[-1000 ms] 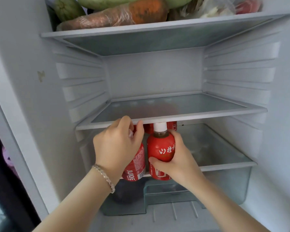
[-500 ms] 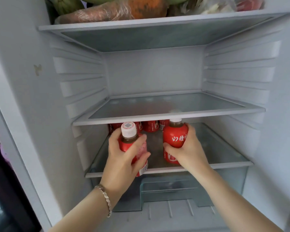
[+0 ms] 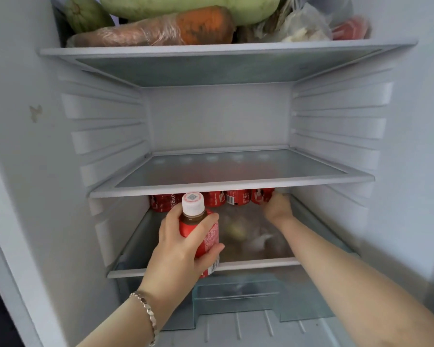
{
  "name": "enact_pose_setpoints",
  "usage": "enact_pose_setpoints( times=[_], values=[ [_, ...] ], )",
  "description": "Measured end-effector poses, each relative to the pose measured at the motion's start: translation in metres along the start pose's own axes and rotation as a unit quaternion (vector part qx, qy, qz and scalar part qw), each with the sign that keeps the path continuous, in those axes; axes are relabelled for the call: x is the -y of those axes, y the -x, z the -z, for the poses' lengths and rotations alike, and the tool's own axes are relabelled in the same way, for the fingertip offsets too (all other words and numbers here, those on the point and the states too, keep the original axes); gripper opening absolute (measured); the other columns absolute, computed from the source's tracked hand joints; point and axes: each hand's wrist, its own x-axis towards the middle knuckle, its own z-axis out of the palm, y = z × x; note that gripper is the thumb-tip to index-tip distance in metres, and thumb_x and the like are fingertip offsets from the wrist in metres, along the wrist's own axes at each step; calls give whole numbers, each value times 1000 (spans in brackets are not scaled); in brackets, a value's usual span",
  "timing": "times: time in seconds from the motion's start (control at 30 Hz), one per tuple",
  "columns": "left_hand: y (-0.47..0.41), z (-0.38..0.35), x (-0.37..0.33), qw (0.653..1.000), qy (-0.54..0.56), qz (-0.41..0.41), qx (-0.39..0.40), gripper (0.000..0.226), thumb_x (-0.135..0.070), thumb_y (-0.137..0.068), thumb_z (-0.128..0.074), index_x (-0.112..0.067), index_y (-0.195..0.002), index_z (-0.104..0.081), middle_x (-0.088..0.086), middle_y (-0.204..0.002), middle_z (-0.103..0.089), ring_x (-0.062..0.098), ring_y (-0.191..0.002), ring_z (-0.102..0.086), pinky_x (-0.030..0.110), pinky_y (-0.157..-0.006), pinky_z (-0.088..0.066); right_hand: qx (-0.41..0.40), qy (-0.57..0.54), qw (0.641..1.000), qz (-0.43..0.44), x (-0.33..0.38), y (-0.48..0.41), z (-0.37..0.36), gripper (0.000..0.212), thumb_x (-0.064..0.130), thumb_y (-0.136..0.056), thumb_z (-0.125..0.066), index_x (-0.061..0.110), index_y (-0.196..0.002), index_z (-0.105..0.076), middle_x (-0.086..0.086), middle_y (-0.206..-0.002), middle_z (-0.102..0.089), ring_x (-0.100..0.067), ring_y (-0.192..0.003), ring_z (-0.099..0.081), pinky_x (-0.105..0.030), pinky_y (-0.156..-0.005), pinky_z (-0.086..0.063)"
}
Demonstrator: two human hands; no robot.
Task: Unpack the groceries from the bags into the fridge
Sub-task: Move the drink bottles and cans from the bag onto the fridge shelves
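Note:
My left hand [image 3: 178, 242] grips a red juice bottle [image 3: 202, 231] with a white cap, upright over the front edge of the lowest glass shelf [image 3: 258, 263]. My right hand [image 3: 277, 207] reaches deep over that shelf, up against the rightmost bottle [image 3: 261, 196] in a row of red bottles [image 3: 226, 197] at the back. The middle shelf's edge hides its fingertips, so its hold cannot be made out.
The middle glass shelf [image 3: 233, 182] is bare. The top shelf [image 3: 226, 50] carries a wrapped carrot [image 3: 166, 30], green gourds [image 3: 186, 6] and bagged food [image 3: 303, 23]. A clear drawer [image 3: 236, 296] sits under the lowest shelf. Fridge walls close both sides.
My right hand has carried its bottle from the shelf's front to the back row. My left hand has stayed near the front edge with its bottle.

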Motion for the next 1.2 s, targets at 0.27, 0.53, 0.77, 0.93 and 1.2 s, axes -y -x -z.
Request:
enact_pose_setpoints(
  times=[0.27, 0.53, 0.77, 0.93, 1.2],
  values=[
    [5, 1, -2, 996, 57, 54, 34, 51, -44, -75, -55, -46, -124, -38, -15, -139, -15, 29, -129, -36, 29, -92, -42, 142, 76, 986, 52, -1, -6, 10, 52, 0, -87, -44, 2, -139, -39, -11, -155, -12, -29, -136, -32, -31, -111, -28],
    [14, 18, 5, 990, 89, 95, 46, 49, -43, -82, -53, -57, -117, -21, -14, -146, -9, 5, -124, -23, 19, -96, -38, 266, -59, 944, 187, 47, 97, 38, 68, 3, -84, -55, 26, -143, -33, 8, -142, -40, -8, -117, -49, -22, -94, -41],
    [3, 37, 10, 956, 189, 139, 177, 45, -31, -93, -51, -65, -109, -28, -30, -133, -10, -1, -113, -38, 10, -89, -47, 363, -215, 861, 283, 78, 166, 20, 95, 5, -77, -70, 49, -134, -7, 16, -128, -42, 14, -104, -52, -7, -78, -47],
    [-5, 52, 26, 864, 432, 190, 175, 37, -12, -98, -42, -43, -109, -60, -14, -140, -31, 6, -125, -41, 22, -89, -52, 320, -280, 868, 256, 81, 157, -3, 89, 6, -69, -80, 43, -128, -25, 18, -118, -51, 10, -100, -59, -12, -76, -51],
    [36, 25, 54, 956, -143, 204, 153, 40, -30, -101, -28, -23, -140, -33, -2, -152, -21, 16, -134, -32, 27, -110, -29, 197, -204, 935, 214, 108, 110, -59, 87, 26, -70, -81, 22, -137, -25, 6, -127, -51, -11, -116, -53, -26, -96, -42]
  ],
)
